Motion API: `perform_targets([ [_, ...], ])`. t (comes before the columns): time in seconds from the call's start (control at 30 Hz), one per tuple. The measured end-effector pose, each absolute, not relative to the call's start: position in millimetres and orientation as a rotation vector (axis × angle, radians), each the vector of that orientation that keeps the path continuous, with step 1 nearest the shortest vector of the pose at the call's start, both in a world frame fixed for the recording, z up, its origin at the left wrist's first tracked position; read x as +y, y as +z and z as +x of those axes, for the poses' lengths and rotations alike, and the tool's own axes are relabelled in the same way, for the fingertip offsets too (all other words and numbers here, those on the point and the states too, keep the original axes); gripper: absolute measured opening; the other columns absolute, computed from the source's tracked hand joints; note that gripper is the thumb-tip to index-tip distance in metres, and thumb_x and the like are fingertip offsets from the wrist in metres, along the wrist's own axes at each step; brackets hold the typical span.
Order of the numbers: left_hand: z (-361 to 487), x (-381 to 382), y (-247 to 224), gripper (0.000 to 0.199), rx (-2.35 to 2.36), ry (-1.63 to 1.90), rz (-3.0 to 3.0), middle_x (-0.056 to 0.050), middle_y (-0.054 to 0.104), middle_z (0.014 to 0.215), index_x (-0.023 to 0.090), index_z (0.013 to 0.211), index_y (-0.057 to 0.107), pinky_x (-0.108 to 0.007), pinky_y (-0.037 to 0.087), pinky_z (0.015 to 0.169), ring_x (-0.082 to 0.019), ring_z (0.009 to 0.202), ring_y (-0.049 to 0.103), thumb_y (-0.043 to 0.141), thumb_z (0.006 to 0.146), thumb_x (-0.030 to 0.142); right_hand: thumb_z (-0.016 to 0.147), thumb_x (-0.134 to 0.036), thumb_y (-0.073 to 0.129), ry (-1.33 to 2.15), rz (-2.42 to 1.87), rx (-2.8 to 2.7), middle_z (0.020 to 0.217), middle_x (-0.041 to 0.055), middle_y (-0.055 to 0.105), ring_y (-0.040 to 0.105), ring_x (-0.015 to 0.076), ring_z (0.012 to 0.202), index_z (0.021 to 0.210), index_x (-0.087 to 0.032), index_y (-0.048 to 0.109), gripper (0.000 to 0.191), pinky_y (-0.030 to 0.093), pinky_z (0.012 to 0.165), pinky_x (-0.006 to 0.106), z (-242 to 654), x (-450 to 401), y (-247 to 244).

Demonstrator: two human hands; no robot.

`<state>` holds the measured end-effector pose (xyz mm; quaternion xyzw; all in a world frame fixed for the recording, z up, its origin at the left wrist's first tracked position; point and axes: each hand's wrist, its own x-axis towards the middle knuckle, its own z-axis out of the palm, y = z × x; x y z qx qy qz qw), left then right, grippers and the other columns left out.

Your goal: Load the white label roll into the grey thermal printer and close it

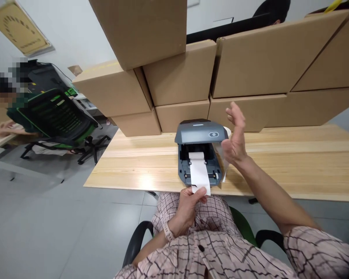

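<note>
A grey label printer (pixel 202 133) stands near the front edge of the wooden table, its lid raised. A white paper strip (pixel 199 172) runs out of its inside over the front edge. My left hand (pixel 192 200) pinches the end of that strip between thumb and fingers. Beside the lid's right side, my right hand (pixel 235 135) is raised with its fingers apart and nothing in them. More white paper (pixel 221 153) hangs at the printer's right side, partly behind my right hand.
Stacked cardboard boxes (pixel 182 77) line the back of the table (pixel 133 162). Behind them a dark-haired head (pixel 272 9) shows in part. At the left, a person (pixel 10 100) sits by a black and green chair (pixel 56 116).
</note>
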<state>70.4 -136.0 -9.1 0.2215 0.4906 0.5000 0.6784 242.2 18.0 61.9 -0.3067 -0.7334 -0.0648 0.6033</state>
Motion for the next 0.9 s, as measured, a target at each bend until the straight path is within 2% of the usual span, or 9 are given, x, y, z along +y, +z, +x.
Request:
perform_targets([
  [0.1, 69, -135, -12, 0.055, 1.080, 1.110, 0.487, -0.003, 0.069, 0.058, 0.013, 0.060, 0.074, -0.026, 0.045, 0.061, -0.010, 0.054, 0.057, 0.102, 0.047, 0.059, 0.100, -0.082, 0.009, -0.016, -0.708, -1.675, 0.169, 0.0158, 0.040, 0.056, 0.0354, 0.145, 0.170, -0.033, 0.016, 0.086, 0.051, 0.114, 0.061, 231, 44, 68],
  [0.23, 67, -134, -13, 0.053, 1.072, 1.089, 0.484, -0.003, 0.070, 0.058, 0.013, 0.061, 0.075, -0.026, 0.046, 0.060, -0.010, 0.053, 0.057, 0.103, 0.047, 0.057, 0.103, -0.072, -0.006, -0.021, -0.866, -1.633, 0.156, 0.0182, 0.058, 0.065, 0.0298, 0.134, 0.171, -0.023, 0.019, 0.087, 0.056, 0.104, 0.049, 223, 77, 84],
  [0.37, 67, -133, -14, 0.055, 1.079, 1.076, 0.485, -0.003, 0.069, 0.057, 0.013, 0.059, 0.074, -0.025, 0.045, 0.059, -0.009, 0.052, 0.056, 0.102, 0.047, 0.059, 0.106, -0.070, 0.003, -0.112, -1.084, -1.640, 0.161, 0.0173, 0.055, 0.060, 0.0299, 0.139, 0.166, -0.014, 0.036, 0.089, 0.051, 0.113, 0.048, 224, 124, 99],
  [0.47, 67, -133, -15, 0.055, 1.082, 1.074, 0.489, -0.003, 0.068, 0.056, 0.014, 0.058, 0.074, -0.025, 0.044, 0.059, -0.009, 0.052, 0.056, 0.102, 0.047, 0.060, 0.109, -0.065, 0.008, -0.142, -1.151, -1.587, 0.161, 0.0189, 0.053, 0.054, 0.0262, 0.145, 0.160, -0.007, 0.040, 0.084, 0.045, 0.120, 0.042, 224, 158, 103],
  [0.63, 65, -133, -15, 0.054, 1.070, 1.070, 0.496, -0.002, 0.068, 0.055, 0.014, 0.057, 0.073, -0.025, 0.044, 0.058, -0.009, 0.051, 0.056, 0.102, 0.049, 0.059, 0.106, -0.059, -0.014, -0.225, -1.243, -1.623, 0.153, 0.0219, 0.053, 0.051, 0.0275, 0.147, 0.160, 0.004, 0.031, 0.095, 0.042, 0.119, 0.046, 216, 184, 107],
  [0.7, 65, -132, -15, 0.053, 1.072, 1.062, 0.499, -0.002, 0.067, 0.055, 0.013, 0.059, 0.074, -0.025, 0.044, 0.058, -0.008, 0.051, 0.055, 0.102, 0.050, 0.058, 0.105, -0.067, -0.008, -0.228, -1.302, -1.680, 0.150, 0.0162, 0.056, 0.046, 0.0248, 0.147, 0.162, -0.003, 0.031, 0.093, 0.038, 0.123, 0.049, 212, 182, 111],
  [0.77, 67, -132, -14, 0.053, 1.074, 1.056, 0.507, -0.002, 0.067, 0.055, 0.013, 0.060, 0.074, -0.024, 0.044, 0.058, -0.008, 0.051, 0.055, 0.101, 0.051, 0.058, 0.105, -0.075, 0.015, -0.244, -1.314, -1.730, 0.144, 0.0086, 0.062, 0.039, 0.0213, 0.145, 0.162, -0.019, 0.034, 0.081, 0.035, 0.128, 0.050, 211, 174, 116],
  [0.83, 68, -132, -15, 0.052, 1.074, 1.057, 0.518, -0.001, 0.067, 0.055, 0.013, 0.060, 0.074, -0.024, 0.044, 0.058, -0.008, 0.051, 0.054, 0.101, 0.053, 0.057, 0.107, -0.070, 0.029, -0.294, -1.260, -1.773, 0.135, 0.0054, 0.067, 0.036, 0.0207, 0.144, 0.157, -0.030, 0.039, 0.065, 0.034, 0.128, 0.051, 211, 160, 120],
  [0.9, 64, -133, -18, 0.053, 1.057, 1.036, 0.547, -0.001, 0.067, 0.056, 0.013, 0.061, 0.074, -0.024, 0.044, 0.058, -0.008, 0.051, 0.055, 0.099, 0.055, 0.059, 0.111, -0.060, 0.033, -0.325, -1.141, -1.767, 0.128, 0.0066, 0.069, 0.041, 0.0230, 0.144, 0.150, -0.033, 0.050, 0.050, 0.036, 0.125, 0.053, 214, 138, 117],
])
